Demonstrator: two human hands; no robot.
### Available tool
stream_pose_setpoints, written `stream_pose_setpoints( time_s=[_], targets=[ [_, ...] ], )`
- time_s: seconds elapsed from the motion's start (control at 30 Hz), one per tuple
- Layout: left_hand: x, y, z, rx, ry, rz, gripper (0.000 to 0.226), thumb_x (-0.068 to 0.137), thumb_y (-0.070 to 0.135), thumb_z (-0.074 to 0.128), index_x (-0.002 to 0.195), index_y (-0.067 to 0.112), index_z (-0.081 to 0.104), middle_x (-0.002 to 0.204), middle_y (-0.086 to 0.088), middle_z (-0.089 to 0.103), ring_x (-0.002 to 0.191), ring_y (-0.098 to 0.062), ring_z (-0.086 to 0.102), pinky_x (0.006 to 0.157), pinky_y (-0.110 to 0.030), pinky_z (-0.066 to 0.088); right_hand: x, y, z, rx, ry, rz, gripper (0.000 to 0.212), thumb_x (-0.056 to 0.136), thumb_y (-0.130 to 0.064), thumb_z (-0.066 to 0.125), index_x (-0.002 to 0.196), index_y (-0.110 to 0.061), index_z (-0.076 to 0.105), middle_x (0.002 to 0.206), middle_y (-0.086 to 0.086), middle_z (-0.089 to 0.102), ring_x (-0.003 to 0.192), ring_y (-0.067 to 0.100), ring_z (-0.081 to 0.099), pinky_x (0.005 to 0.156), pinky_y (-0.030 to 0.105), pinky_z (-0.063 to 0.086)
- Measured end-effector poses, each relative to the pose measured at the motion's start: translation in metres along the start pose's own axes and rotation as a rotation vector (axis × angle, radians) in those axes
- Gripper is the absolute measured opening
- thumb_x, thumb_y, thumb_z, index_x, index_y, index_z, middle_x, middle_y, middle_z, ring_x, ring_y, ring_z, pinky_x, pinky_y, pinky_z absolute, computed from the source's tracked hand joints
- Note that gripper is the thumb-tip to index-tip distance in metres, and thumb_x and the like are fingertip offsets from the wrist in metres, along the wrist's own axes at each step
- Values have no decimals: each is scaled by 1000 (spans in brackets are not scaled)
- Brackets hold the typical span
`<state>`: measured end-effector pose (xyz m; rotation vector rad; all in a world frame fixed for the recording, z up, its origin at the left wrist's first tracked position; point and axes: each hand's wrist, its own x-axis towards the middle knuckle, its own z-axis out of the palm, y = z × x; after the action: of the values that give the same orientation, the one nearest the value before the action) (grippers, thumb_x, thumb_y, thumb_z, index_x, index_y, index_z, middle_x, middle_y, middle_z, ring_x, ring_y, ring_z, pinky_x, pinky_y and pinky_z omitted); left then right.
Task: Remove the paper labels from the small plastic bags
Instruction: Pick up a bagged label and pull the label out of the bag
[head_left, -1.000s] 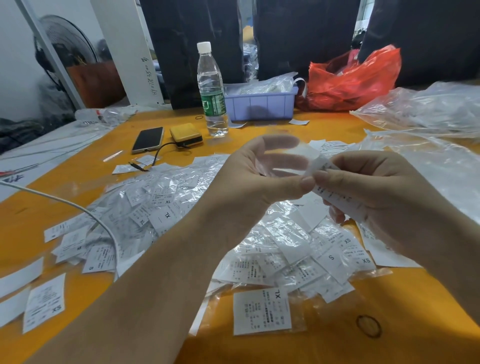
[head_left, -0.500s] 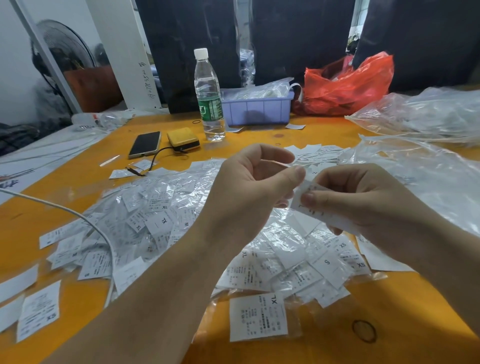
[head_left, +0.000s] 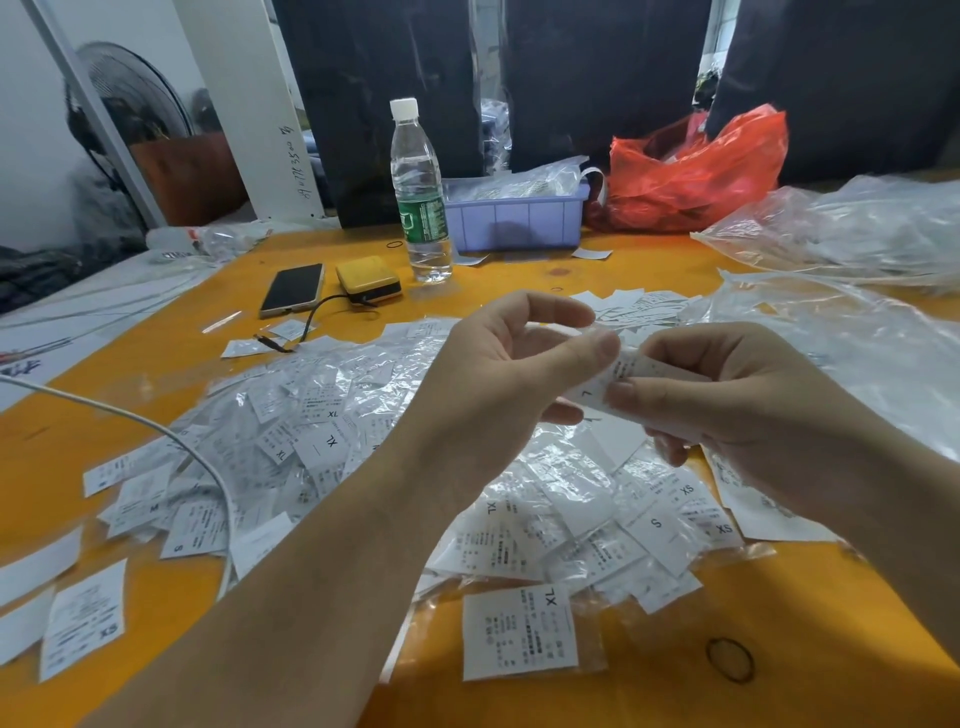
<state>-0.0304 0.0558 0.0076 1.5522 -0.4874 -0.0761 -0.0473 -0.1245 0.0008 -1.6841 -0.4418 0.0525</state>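
A white paper label (head_left: 613, 382) marked L, inside a small clear plastic bag, is held above the table between both hands. My left hand (head_left: 511, 374) pinches its upper end between thumb and forefinger. My right hand (head_left: 727, 395) grips its lower part, thumb on top. Below them a wide heap of small bags with size labels (head_left: 332, 431) covers the orange table (head_left: 675, 691). One bagged XL label (head_left: 519, 631) lies alone near the front.
At the back stand a water bottle (head_left: 420, 197), a purple bin (head_left: 517, 218) and a red plastic bag (head_left: 696, 171). A phone (head_left: 292, 289) and a yellow power bank (head_left: 369, 279) lie left of centre. Large clear bags (head_left: 852, 234) fill the right. A white cable (head_left: 156, 426) crosses the left.
Both hands have drawn closer together on the label. My left thumb and forefinger have closed on its upper end, and the label now curls between the hands.
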Motion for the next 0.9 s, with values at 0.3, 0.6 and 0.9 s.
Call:
stream_pose_setpoints(
  time_s=[0.3,0.6,0.9],
  targets=[
    [1,-2,-3,29,38,8,11,85,16,71,93,16,65,82,-1,75,76,-16,71,61,-27,57,0,2,-3,68,-95,90,11,68,-11,81,74,-6,74,61,10,60,52,17,54,48,24,48],
    [2,-4,-4,11,10,-15,19,76,16,77,92,18,67,82,-5,71,69,-18,64,62,-26,56,1,2,-5,112,-48,48,5,71,-6,77,74,-9,73,62,9,59,54,17,53,50,25,47],
    [4,1,-13,42,49,-53,24,75,16,77,96,18,66,80,-3,70,70,-16,65,57,-23,55,3,3,-7,74,45,92,11,77,-21,70,69,-14,73,62,8,61,54,18,54,49,26,48]
  ],
)
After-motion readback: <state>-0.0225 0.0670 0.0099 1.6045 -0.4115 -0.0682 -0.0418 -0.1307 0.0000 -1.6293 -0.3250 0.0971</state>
